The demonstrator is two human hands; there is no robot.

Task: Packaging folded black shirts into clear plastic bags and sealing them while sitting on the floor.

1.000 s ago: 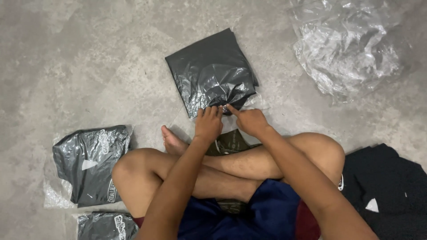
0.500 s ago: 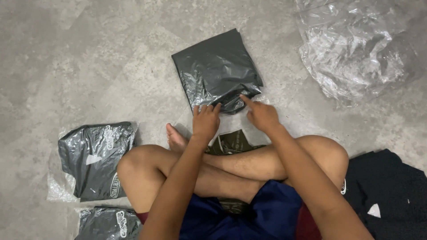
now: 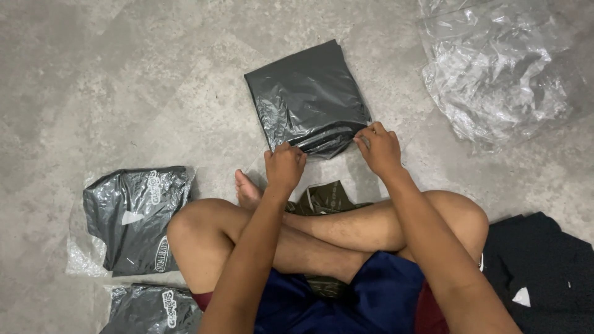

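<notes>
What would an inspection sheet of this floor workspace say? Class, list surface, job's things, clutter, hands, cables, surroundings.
Surface: grey concrete floor, mottled.
Job's things: dark grey plastic bag, folded flat, near edge wrinkled.
Clutter: two clear-wrapped dark garments; clear plastic heap; dark cloth; olive bag under the legs.
Hands: left hand and right hand pinch the bag's near edge.
Cables: nothing seen.
Surroundings: person's crossed bare legs, blue shorts.

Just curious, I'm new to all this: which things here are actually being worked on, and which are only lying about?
In hand:
left hand
right hand
dark plastic package, both hands at its near edge

Lying about:
two bagged dark garments
crumpled clear plastic
black cloth
</notes>
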